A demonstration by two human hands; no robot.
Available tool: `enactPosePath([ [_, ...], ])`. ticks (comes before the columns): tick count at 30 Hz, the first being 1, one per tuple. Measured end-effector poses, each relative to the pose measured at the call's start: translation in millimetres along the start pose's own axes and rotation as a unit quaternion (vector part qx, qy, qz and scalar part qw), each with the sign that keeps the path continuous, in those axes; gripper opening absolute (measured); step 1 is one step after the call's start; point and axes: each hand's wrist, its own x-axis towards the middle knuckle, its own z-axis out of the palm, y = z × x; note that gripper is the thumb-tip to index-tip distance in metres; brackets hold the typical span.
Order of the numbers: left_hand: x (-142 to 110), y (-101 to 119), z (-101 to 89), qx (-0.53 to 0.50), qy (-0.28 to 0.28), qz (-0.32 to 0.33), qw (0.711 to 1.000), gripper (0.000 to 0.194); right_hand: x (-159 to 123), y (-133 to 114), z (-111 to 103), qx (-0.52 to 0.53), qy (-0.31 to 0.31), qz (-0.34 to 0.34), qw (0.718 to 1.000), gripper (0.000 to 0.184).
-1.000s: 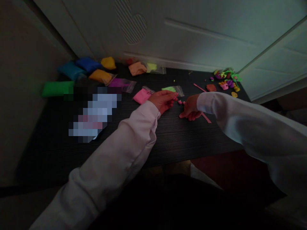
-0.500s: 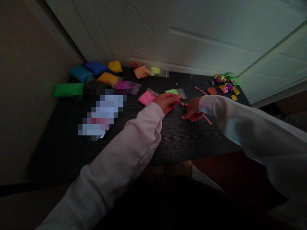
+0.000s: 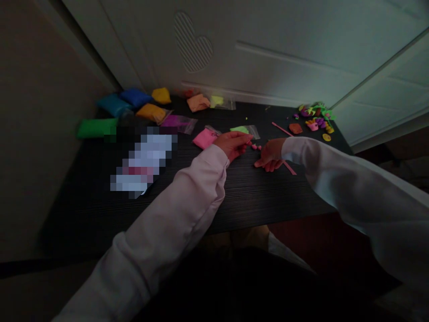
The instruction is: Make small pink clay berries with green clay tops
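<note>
My left hand (image 3: 236,145) is closed in a pinch, with a tiny bit of pink modelling clay (image 3: 250,142) at its fingertips. Small pink clay lumps (image 3: 255,147) rest on the dark table between my two hands. Just right of them, my right hand (image 3: 271,154) is low over the tabletop, its fingers curled and thumb pointing left; whatever they may hold is hidden. A thin pink modelling tool (image 3: 288,167) passes beneath that hand, its other end showing beyond the wrist. Beside my left hand lie a pink clay packet (image 3: 203,137) and a light green one (image 3: 239,129).
Clay packets in blue (image 3: 136,96), green (image 3: 97,128), orange (image 3: 150,112), purple (image 3: 177,122) and peach (image 3: 198,103) line the left and back. A blurred-out flat object (image 3: 147,156) lies at left. Colourful clay figures (image 3: 317,117) and a red-brown lump (image 3: 295,129) sit back right.
My right hand has shifted very slightly right and down. My left hand stays pinched in nearly the same place, and the objects on the table have not moved.
</note>
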Motion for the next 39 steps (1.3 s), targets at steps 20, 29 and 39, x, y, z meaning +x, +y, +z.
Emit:
enactPosePath([
  [20, 0.4, -1.1, -1.6, 0.002, -0.003, 0.001, 1.0, 0.011, 3.9, 20.7, -6.2, 0.121, -0.106, -0.017, 0.987, 0.03],
  [29, 1.7, -1.8, -2.4, -0.002, -0.004, 0.001, 1.0, 0.011, -4.3, 22.1, -2.2, 0.143, -0.09, -0.052, 0.984, 0.021],
  [39, 1.4, -1.9, -3.5, 0.003, 0.004, -0.004, 1.0, 0.014, -7.5, 38.6, 12.7, 0.199, 0.008, -0.16, 0.967, 0.008],
])
